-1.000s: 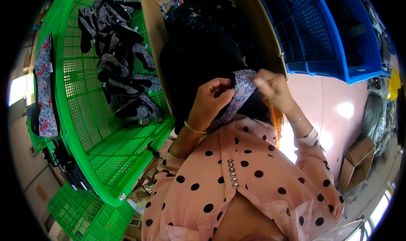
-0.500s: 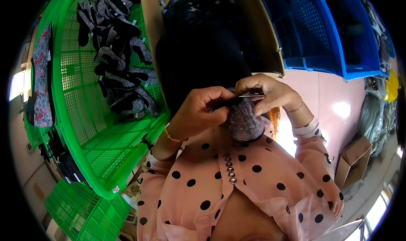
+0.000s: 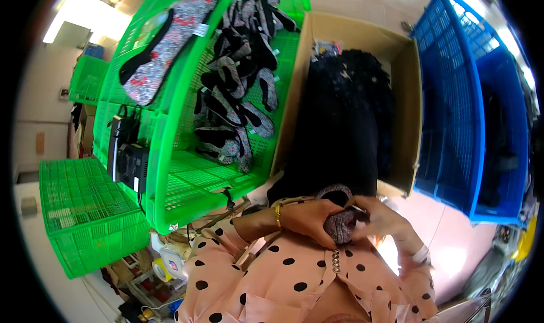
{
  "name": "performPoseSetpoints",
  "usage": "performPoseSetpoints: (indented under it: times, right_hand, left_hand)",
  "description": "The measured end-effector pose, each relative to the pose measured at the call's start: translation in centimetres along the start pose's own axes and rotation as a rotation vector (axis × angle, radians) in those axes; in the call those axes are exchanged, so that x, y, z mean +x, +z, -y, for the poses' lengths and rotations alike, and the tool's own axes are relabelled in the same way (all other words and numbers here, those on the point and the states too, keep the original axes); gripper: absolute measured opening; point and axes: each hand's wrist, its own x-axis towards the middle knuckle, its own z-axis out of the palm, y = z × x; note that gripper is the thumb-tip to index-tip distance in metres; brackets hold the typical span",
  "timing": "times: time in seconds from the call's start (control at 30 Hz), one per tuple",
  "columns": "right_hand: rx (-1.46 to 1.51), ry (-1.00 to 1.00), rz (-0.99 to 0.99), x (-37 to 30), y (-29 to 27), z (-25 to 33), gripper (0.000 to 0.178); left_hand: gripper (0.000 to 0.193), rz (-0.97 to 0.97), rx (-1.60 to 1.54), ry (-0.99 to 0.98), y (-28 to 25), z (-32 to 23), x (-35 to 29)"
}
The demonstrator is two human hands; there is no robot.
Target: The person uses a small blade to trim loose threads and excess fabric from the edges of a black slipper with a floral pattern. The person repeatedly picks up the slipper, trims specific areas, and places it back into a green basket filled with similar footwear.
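In front of my chest I hold a grey-speckled knit slipper sock [image 3: 339, 228] with a black lining, bunched up. My left hand [image 3: 306, 218] grips it from the left, thumb and fingers closed round the fabric. At its right side is my right hand [image 3: 388, 221], smeared by motion, with fingers bent at the fabric's edge. A thin pale strip shows by those fingertips; what it is I cannot make out. A curved grey band with black inside stands up just beyond my hands.
A green crate [image 3: 170, 170] at the left holds several similar knit pieces [image 3: 229, 76]; a flat red-flecked piece [image 3: 170, 45] hangs over its rim. A cardboard box [image 3: 416, 119] with dark material stands ahead. Blue crates [image 3: 453, 108] are at the right, and another green crate [image 3: 93, 210] lower left.
My view has swung left, so crates and box appear farther right. My hands and the slipper sock sit lower in the picture, and my left hand has shifted its hold.
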Motion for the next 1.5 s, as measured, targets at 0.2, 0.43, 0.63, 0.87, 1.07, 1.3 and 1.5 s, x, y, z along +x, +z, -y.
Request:
performPoseSetpoints:
  times: [0.2,0.43,0.63,0.87,1.07,1.3,1.5]
  right_hand:
    - [0.100,0.033,0.016,0.6,-0.5,-1.4,0.052]
    - [-0.520,-0.178,-0.602,4.8,-1.1,-2.0,0.022]
    - [-0.647,-0.180,-0.708,5.6,-1.1,-0.2,0.028]
    - [-0.832,-0.174,-0.654,4.1,-4.3,-2.2,0.031]
    - [-0.887,-0.266,-0.995,5.0,-2.2,-5.3,0.042]
    - [-0.234,-0.103,-0.860,5.6,-0.9,-8.7,0.039]
    - [0.113,-0.027,-0.829,2.2,-2.1,-10.0,0.046]
  left_hand:
    - [0.031,-0.099,-0.345,0.062,-0.2,2.1,1.5]
    - [0.015,-0.825,0.451,0.328,-3.0,2.2,3.8]
    - [0.016,-1.079,0.738,0.397,-6.5,4.6,6.8]
    - [0.023,-0.803,0.603,0.512,-8.0,3.2,6.5]
    - [0.031,-0.785,0.682,0.536,-8.1,3.5,5.7]
    - [0.030,-0.985,0.984,0.487,-7.6,7.8,8.9]
    - [0.029,-0.775,0.789,0.380,-8.9,6.5,6.9]
